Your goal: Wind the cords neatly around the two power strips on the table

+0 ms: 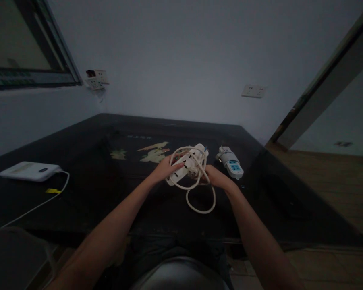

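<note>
A white power strip (179, 173) is held tilted above the dark table, its far end pointing up and right. My left hand (164, 168) is closed around its left side, with the thumb on the socket face. Loose loops of its white cord (201, 212) cross over the strip and hang below it. Beside the strip's right side is my right hand (210, 174), its fingers largely hidden behind the cord and a round white plug (193, 172); they look closed on the cord. To the right lies a second power strip (234, 168) with blue sockets, its cord wrapped around it.
On the left of the black table (87, 193) sits a white power bank (30, 171) with a cable (67, 181) running off the near edge. A yellow tag (52, 191) lies by it. A dark object (285, 201) rests at right. Wall sockets (254, 91) are behind.
</note>
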Tool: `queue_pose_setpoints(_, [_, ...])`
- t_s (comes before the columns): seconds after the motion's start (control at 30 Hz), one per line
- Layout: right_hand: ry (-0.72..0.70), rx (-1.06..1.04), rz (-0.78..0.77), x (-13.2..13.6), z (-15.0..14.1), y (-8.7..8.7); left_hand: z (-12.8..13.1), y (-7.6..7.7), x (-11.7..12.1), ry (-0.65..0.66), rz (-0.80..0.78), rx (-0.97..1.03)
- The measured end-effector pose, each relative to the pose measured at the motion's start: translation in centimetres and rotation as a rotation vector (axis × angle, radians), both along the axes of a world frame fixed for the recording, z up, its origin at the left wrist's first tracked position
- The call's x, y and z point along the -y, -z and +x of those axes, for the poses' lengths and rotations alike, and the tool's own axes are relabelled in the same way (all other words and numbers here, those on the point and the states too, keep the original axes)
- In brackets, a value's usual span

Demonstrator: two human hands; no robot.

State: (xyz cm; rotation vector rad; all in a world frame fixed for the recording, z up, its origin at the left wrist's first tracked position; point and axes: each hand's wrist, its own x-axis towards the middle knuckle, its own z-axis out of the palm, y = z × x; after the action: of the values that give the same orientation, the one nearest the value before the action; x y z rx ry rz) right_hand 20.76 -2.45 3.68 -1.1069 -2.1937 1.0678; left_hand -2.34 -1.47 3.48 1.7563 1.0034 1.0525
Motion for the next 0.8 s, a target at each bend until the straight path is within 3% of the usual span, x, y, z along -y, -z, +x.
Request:
queue_pose_setpoints(0.13, [0.203,-0.041,0.152,-0.1,0.0,-0.8,0.2,0.1,-0.1,-0.064,-0.036,0.059])
queue_pose_setpoints(0.3, [0.0,-0.199,-0.045,0.3,0.1,-1.7,0.4,0.1,0.0,-0.065,-0.125,0.125])
queue_pose_setpoints(0.4, [-0.001,-0.265,-0.125,0.1,0.2,-1.5,0.3,0.3,0.0,-0.049,-0.169,0.164])
queue_pose_setpoints(0.6, [0.131,-0.432,0.008,-0.6,0.1,-0.6,0.0,0.6,-0.4,-0.055,-0.265,0.232])
queue_pose_setpoints(0.8, [-0.033,-0.315,0.02,0.1,0.7,-1.4,-0.1,0.4,-0.3,-0.051,-0.316,0.305])
